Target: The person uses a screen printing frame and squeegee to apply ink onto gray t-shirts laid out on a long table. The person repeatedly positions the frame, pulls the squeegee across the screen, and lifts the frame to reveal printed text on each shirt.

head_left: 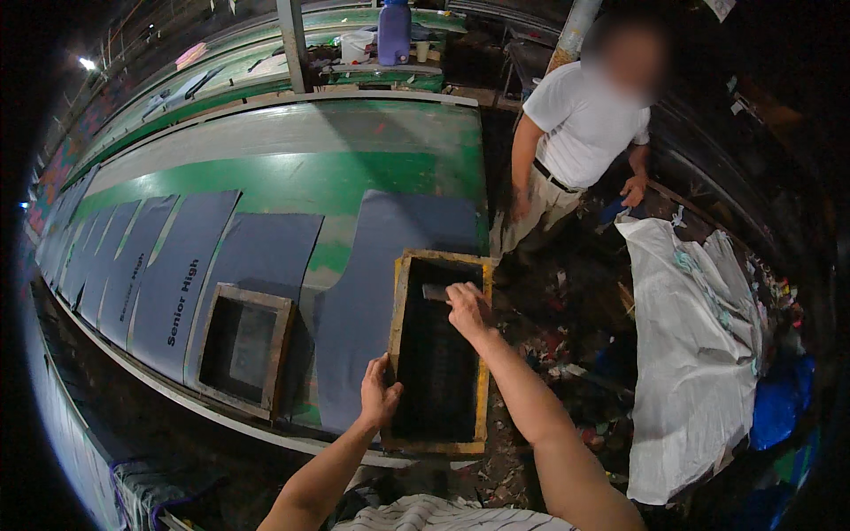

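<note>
A long wooden screen-printing frame (396,310) with a dark mesh lies over a grey-blue fabric panel (354,301) near the table's right end. My left hand (381,394) grips the frame's left side, fingers curled at its edge. Inside the far part of the frame, my right hand (467,310) is closed on a squeegee (435,292), which touches or hovers just above the mesh; I cannot tell which. The squeegee's lower edge is lost in the dark. To the left, a smaller wooden screen frame (251,296) rests on another fabric panel (270,248).
Several cut panels (199,265), some with black lettering, line the long green table (310,177) leftward. At right a person (584,124) in a white shirt stands beside a white sack (691,380). Scraps litter the floor (558,327). A purple jug (394,35) stands far back.
</note>
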